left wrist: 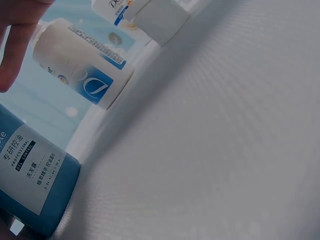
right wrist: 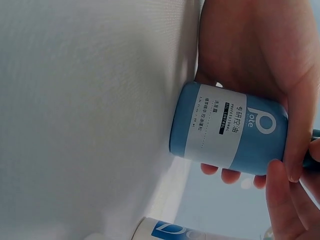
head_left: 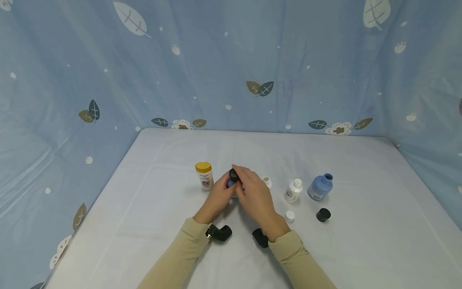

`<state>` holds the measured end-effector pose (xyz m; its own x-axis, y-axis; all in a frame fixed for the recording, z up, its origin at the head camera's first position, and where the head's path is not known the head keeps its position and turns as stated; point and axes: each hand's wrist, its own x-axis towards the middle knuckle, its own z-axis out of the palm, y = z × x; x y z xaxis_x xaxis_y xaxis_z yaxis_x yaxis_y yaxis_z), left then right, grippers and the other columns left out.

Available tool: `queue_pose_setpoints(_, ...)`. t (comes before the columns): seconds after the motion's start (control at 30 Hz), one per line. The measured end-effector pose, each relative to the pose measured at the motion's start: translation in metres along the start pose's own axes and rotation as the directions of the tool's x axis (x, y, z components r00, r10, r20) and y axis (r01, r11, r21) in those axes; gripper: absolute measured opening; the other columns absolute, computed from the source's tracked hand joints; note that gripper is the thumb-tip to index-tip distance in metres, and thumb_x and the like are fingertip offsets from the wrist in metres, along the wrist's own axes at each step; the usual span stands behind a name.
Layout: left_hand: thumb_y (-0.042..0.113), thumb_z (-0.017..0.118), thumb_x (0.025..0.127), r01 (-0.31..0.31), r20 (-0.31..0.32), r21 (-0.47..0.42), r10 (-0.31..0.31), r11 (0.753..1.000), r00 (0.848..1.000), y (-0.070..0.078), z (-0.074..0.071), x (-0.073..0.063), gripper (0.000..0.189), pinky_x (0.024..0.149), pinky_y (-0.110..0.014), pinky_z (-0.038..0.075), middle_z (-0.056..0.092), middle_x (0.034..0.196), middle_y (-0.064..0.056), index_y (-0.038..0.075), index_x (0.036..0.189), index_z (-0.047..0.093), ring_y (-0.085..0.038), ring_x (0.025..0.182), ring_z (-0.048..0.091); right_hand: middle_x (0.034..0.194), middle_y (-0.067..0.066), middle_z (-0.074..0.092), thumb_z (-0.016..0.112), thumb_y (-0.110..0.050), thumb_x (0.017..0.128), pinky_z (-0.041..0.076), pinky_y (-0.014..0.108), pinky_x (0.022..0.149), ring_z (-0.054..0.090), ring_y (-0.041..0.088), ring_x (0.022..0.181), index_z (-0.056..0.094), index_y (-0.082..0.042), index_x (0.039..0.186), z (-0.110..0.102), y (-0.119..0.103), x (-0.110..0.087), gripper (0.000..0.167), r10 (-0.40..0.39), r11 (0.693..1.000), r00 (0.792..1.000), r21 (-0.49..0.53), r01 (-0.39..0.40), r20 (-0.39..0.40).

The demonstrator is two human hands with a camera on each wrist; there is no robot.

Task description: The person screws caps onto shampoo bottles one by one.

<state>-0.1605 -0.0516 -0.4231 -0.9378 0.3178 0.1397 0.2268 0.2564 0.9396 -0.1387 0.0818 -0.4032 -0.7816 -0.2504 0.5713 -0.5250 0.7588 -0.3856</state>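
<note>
A blue shampoo bottle with a white label (right wrist: 215, 125) stands between my two hands. My left hand (head_left: 218, 196) grips its body, fingers behind it and thumb across the shoulder in the right wrist view. My right hand (head_left: 257, 196) pinches the black screw cap (head_left: 234, 175) at the neck of this bottle. In the left wrist view the lower part of the bottle (left wrist: 40, 175) shows at the left edge, its base on the table. A white bottle with a blue label (left wrist: 82, 65) stands beyond it.
A yellow-capped white bottle (head_left: 205, 176) stands left of my hands. On the right are an uncapped white bottle (head_left: 266, 181), another white bottle (head_left: 293, 191) and an uncapped blue bottle (head_left: 319, 187). A white cap (head_left: 289, 216) and a black cap (head_left: 323, 214) lie nearer.
</note>
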Motion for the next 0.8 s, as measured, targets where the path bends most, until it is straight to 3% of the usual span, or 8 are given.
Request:
queue_pose_setpoints(0.07,0.015,0.050,0.090,-0.025,-0.001,0.008,0.025,1.000,1.000,-0.002,0.000,0.000,0.034,0.089,-0.037,0.039,0.054,0.118,-0.009,0.007,0.123,0.049,-0.020,0.108,0.049,0.117,0.000,0.055,0.057,-0.008,0.084,0.046,0.030,0.079,0.053,0.015,0.102,0.051,-0.010,0.125,0.000,0.000,0.000,0.042,0.007,1.000,1.000,0.002,-0.007,-0.008)
queue_pose_setpoints(0.27,0.019,0.051,0.089,-0.045,-0.017,-0.003,0.045,0.999,0.999,-0.030,0.005,0.009,0.034,0.090,-0.034,0.039,0.056,0.116,0.001,0.018,0.122,0.051,-0.013,0.108,0.049,0.115,0.001,0.055,0.059,-0.015,0.086,0.048,0.031,0.074,0.054,0.014,0.100,0.052,-0.010,0.124,0.001,0.001,0.000,0.039,0.039,0.999,0.999,0.024,-0.039,-0.017)
queue_pose_setpoints(0.5,0.021,0.052,0.090,-0.021,-0.014,-0.012,0.021,1.000,1.000,-0.026,0.004,0.009,0.029,0.090,-0.035,0.039,0.057,0.114,0.001,0.018,0.119,0.053,-0.012,0.106,0.050,0.114,0.001,0.054,0.061,-0.019,0.085,0.047,0.027,0.061,0.057,0.014,0.080,0.052,-0.011,0.122,0.001,0.000,-0.001,0.038,0.075,0.996,0.997,0.042,-0.074,-0.009)
queue_pose_setpoints(0.57,0.027,0.053,0.089,-0.034,-0.028,-0.005,0.034,0.999,0.999,-0.035,0.006,0.011,0.029,0.090,-0.035,0.039,0.057,0.114,0.003,0.021,0.118,0.054,-0.011,0.107,0.049,0.114,0.001,0.053,0.060,-0.021,0.086,0.046,0.026,0.059,0.056,0.013,0.075,0.052,-0.011,0.122,0.001,-0.001,-0.001,0.039,0.091,0.995,0.996,0.044,-0.091,-0.003)
queue_pose_setpoints(0.67,0.030,0.054,0.089,-0.024,-0.032,-0.004,0.023,1.000,0.999,-0.034,0.006,0.011,0.029,0.091,-0.035,0.038,0.057,0.114,0.004,0.022,0.117,0.054,-0.011,0.108,0.049,0.116,0.002,0.052,0.058,-0.024,0.086,0.045,0.026,0.056,0.056,0.014,0.071,0.050,-0.011,0.124,0.001,-0.002,-0.001,0.041,0.109,0.993,0.994,0.050,-0.109,0.008)
queue_pose_setpoints(0.8,0.023,0.053,0.090,-0.006,-0.019,-0.009,0.005,1.000,1.000,-0.022,0.004,0.007,0.031,0.092,-0.037,0.037,0.055,0.119,0.000,0.018,0.121,0.053,-0.014,0.111,0.047,0.122,0.003,0.049,0.055,-0.024,0.088,0.047,0.028,0.068,0.056,0.015,0.090,0.044,-0.012,0.130,0.002,-0.001,-0.001,0.045,0.095,0.995,0.995,0.031,-0.096,0.036)
